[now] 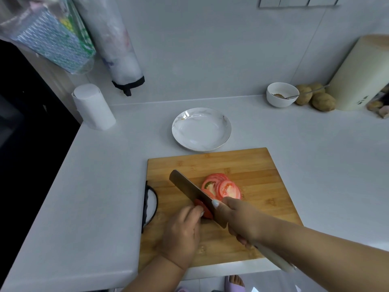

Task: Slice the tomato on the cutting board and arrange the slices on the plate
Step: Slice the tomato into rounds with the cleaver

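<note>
Head view: one knife [190, 191] in the right hand [237, 220] grip; left hand [183, 232] pins one tomato end [203, 207] on the cutting board [263, 182], beside roughly four slices [223, 186]. One plate [201, 129] on the worktop [94, 186].

The tomato [202, 208], a red end piece, lay on the wooden board [252, 165], perhaps half hidden. Slices [223, 186] lay overlapped beside it. The white plate [201, 129] sat beyond.

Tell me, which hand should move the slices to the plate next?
Probably the left hand. It only steadies the tomato end, while the right hand grips the knife. The slices lie past the blade, though; the plate is bare.
</note>
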A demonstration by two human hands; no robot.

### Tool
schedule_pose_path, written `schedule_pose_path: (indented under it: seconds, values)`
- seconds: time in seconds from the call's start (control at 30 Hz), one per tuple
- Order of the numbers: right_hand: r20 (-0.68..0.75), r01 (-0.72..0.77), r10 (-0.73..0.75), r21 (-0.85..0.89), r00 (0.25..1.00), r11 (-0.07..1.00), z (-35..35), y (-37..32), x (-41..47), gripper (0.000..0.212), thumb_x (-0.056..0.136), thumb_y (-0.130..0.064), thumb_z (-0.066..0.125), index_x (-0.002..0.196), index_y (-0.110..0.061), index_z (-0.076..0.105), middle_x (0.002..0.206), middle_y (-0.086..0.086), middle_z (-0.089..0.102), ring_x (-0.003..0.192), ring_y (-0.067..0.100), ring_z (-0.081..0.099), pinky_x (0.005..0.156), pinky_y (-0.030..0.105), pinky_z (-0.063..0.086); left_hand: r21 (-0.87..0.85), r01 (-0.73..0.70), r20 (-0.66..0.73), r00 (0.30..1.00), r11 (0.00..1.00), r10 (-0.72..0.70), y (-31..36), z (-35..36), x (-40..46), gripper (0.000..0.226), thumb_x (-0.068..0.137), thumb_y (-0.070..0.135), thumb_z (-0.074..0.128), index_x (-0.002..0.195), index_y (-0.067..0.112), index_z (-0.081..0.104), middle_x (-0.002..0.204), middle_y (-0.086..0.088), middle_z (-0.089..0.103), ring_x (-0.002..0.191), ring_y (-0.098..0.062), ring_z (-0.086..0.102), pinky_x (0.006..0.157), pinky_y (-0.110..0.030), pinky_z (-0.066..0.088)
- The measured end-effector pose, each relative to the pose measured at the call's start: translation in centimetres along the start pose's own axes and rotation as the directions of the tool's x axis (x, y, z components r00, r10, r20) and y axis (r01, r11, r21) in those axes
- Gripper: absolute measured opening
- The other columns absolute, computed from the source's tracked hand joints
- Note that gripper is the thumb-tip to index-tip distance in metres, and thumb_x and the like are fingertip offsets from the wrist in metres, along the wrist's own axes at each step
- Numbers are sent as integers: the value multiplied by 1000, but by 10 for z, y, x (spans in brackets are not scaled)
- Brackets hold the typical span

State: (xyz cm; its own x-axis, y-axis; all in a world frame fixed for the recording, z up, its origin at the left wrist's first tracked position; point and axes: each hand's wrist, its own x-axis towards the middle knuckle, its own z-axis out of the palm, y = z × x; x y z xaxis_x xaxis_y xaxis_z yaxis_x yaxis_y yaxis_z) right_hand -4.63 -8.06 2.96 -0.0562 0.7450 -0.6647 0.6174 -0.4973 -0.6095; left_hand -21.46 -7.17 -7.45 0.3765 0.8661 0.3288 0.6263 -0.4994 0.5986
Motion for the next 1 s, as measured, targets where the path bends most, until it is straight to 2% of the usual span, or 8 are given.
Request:
schedule_pose_path:
  seconds: [0.23,0.37,0.47,0.6,0.67,0.77,0.83,1.0]
  values:
    - [3,3,-3,49,1000,999,-3,0,-8,50,95,-57,33,111,-12,50,63,4,52,41,11,45,45,24,43,7,29,19,999,1000,-29,3,-1,2,28,90,25,41,98,15,66,85,0,66,72,-15,62,57,-26,54]
    - [13,-6,5,78,1000,997,-12,-1,-23,44,95,-57,34,101,-17,50,66,6,52,39,10,45,45,24,44,-14,91,15,996,996,-90,2,1,2,30,91,29,39,98,18,65,89,1,66,75,-15,62,61,-27,55]
    - [25,-15,13,76,1000,997,-17,-1,-34,41,94,-58,34,95,-20,49,63,6,52,35,9,44,45,23,43,-14,93,7,996,996,-93,3,1,3,18,90,20,49,98,18,65,89,2,66,74,-13,61,62,-22,53]
    - [46,-24,20,104,999,994,-20,3,-43,47,94,-58,36,111,-17,50,60,6,50,33,9,42,46,26,46,-18,98,4,995,995,-98,4,2,4,14,85,9,61,97,17,66,88,1,66,72,-14,60,61,-20,49]
    - [53,-28,23,100,998,995,-21,5,-46,47,93,-58,36,109,-16,50,60,5,51,33,8,42,47,27,46,-20,93,2,996,995,-93,5,1,4,12,89,16,56,96,17,65,87,1,65,70,-13,60,59,-19,49]
    - [58,-42,37,94,998,995,-22,5,-48,45,93,-59,36,100,-17,51,60,4,52,33,8,42,46,26,46,-15,88,3,996,996,-88,4,2,4,22,94,31,45,97,19,63,87,2,64,69,-12,58,57,-21,51]
    - [66,-51,45,93,997,994,-21,6,-49,43,93,-59,36,94,-19,50,61,5,52,32,8,43,46,25,45,-21,84,3,996,996,-84,3,2,5,27,93,31,38,96,19,63,86,1,63,69,-12,57,57,-23,51]
    - [73,-49,44,63,996,997,-19,7,-49,43,92,-61,36,87,-21,49,55,2,52,32,8,43,49,25,45,-56,78,-2,997,995,-78,2,2,5,24,93,29,38,97,20,60,87,2,61,70,-13,56,57,-27,51]
